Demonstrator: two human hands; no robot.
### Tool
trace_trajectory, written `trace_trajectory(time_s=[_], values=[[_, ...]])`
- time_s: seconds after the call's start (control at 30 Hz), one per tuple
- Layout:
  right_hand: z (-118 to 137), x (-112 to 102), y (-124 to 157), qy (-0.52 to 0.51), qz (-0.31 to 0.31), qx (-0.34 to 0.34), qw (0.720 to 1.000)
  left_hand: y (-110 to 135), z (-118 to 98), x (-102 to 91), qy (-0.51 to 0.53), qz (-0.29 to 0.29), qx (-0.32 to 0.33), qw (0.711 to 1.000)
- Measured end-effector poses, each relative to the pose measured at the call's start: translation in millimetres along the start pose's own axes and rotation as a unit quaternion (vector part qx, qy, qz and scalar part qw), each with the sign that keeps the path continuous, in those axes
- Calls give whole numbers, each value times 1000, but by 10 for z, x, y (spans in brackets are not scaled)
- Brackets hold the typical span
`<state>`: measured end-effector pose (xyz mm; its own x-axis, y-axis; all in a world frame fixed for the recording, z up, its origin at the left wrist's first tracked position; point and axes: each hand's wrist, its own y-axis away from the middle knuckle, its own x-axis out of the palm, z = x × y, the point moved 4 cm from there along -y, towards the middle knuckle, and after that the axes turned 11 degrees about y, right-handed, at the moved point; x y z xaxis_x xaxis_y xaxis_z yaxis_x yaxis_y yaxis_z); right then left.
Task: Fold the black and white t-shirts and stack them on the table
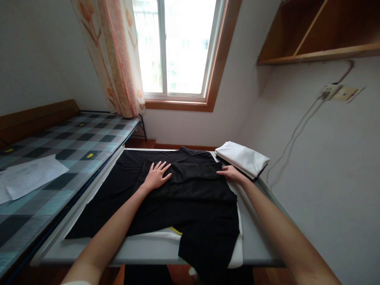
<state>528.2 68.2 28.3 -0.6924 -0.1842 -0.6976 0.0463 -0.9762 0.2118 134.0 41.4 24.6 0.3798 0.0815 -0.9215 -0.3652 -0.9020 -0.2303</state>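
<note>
A black garment (190, 206) lies spread on a grey table (255, 237), one part folded over its middle. My left hand (157, 175) rests flat on the cloth with fingers spread, open. At the garment's right edge my right hand (230, 172) touches the fold; its fingers lie close together on the cloth and I cannot tell whether they pinch it. A white board or sheet (237, 257) shows under the garment at the near right.
A folded white cloth (242, 158) sits on a dark one at the table's far right corner. A bed with a checked cover (59, 158) and a white paper (29, 176) runs along the left. Window and curtain (115, 59) ahead; wall and cable (293, 138) on the right.
</note>
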Motion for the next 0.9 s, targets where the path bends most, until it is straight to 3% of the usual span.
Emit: trace_trajectory(time_s=[0.07,0.27,0.47,0.53,0.63,0.77,0.9], values=[[42,3,41,44,11,-12,999,0,2,2,1,-1,0,1000],[213,4,184,154,-96,-92,979,-2,8,22,8,-10,4,1000],[184,98,266,207,-22,-65,976,-4,11,11,14,-10,0,1000],[183,98,285,242,-32,-60,968,10,-27,-23,11,-19,3,1000],[204,116,316,273,-64,-64,958,56,-184,-83,16,-31,57,998],[212,205,370,281,-90,-60,954,142,-450,-73,55,35,180,981],[192,208,396,267,-130,-47,954,170,-511,-41,76,76,206,973]])
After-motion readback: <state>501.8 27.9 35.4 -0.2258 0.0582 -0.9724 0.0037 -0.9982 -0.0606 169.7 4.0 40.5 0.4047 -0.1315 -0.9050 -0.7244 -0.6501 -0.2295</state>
